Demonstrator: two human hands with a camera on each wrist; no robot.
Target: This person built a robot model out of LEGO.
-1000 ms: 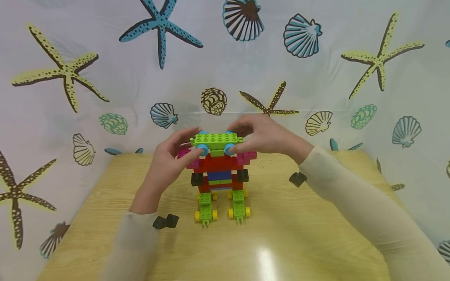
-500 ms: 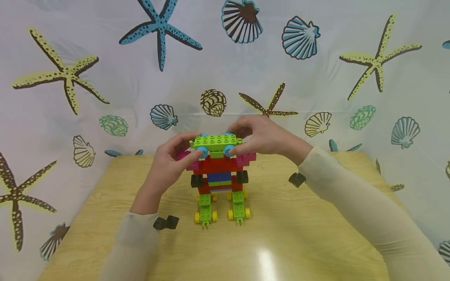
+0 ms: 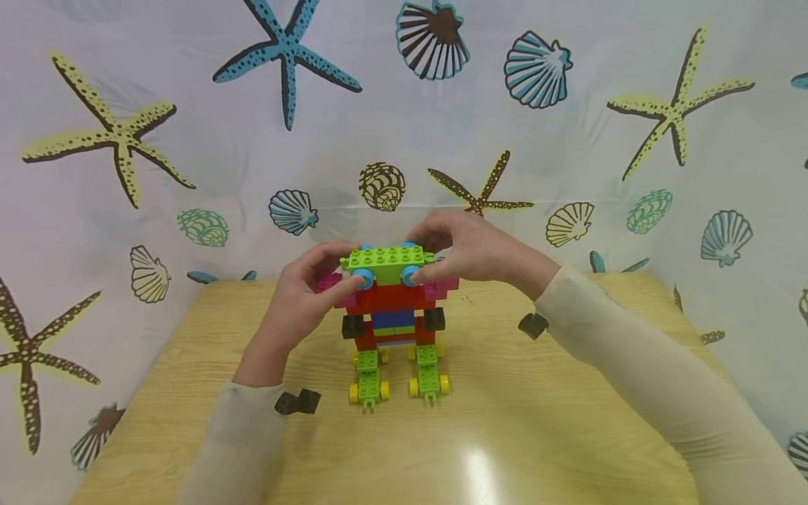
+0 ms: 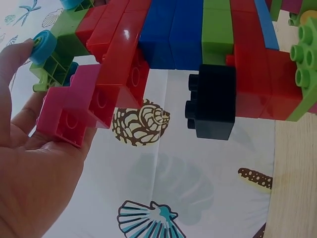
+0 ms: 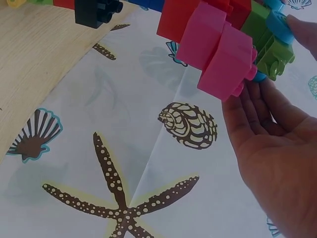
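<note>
A toy building-brick figure (image 3: 393, 301) stands upright on the table. Across its top lies a lime green wheeled car base (image 3: 386, 258) with light blue wheels. My left hand (image 3: 295, 298) holds the base's left end, its thumb on the front left wheel. From the other side my right hand (image 3: 470, 245) grips the right end, thumb against the front right wheel. Pink bricks (image 5: 228, 54) jut out under the base, near both palms. Lower down are red bricks (image 3: 393, 297), a blue brick (image 3: 393, 320) and a black brick (image 4: 215, 101) on each side.
Two green wheeled pieces (image 3: 369, 386) with yellow wheels form the figure's feet on the wooden table (image 3: 536, 421). Behind the table hangs a white cloth (image 3: 353, 140) printed with shells and starfish. Black squarish pieces (image 3: 298, 402) are at the sleeves.
The green car base has come down slightly onto the figure, hiding the green brick that showed beneath it. Both hands keep their hold and have lowered a little with it.
</note>
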